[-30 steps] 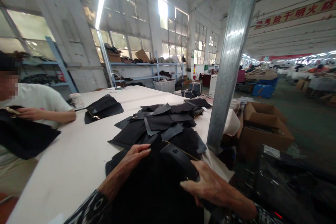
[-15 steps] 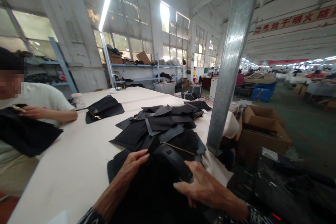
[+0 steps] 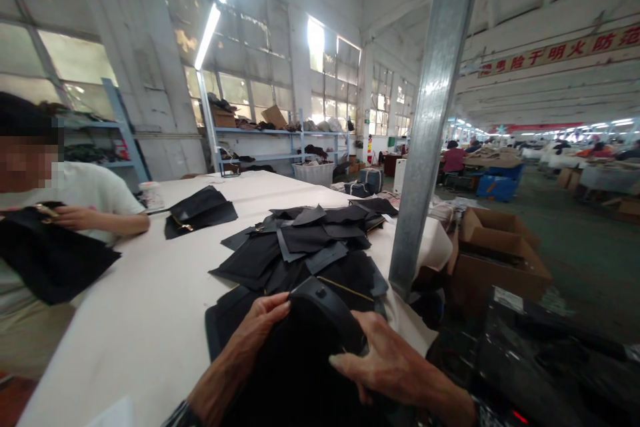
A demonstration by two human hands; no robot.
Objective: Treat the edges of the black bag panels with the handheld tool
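In the head view, my left hand (image 3: 260,323) pinches the edge of a black fabric piece (image 3: 295,367) between thumb and fingers, at the upper end of a curved black band. This smooth curved band (image 3: 337,307) has a small dark rectangular mark near its top and arches over the black fabric. My right hand (image 3: 383,353) is closed around the band's lower right end, its thumb pointing left across the fabric. Just beyond my hands lies a loose pile of black fabric pieces (image 3: 300,237), some with gold-coloured zips. The fabric's lower part merges into darkness.
A white-covered table (image 3: 135,307) bears the pile and another black piece (image 3: 200,210) with gold hardware. At left a co-worker's hand (image 3: 75,217) holds black fabric. A metal post (image 3: 433,113) rises at the table's right edge, near cardboard boxes (image 3: 500,273) and a black plastic-wrapped bundle (image 3: 530,353).
The black flap raised at my left fingertips has dropped out of sight, and those fingers now meet the band's upper end. My right hand keeps its grip. The view has shifted slightly.
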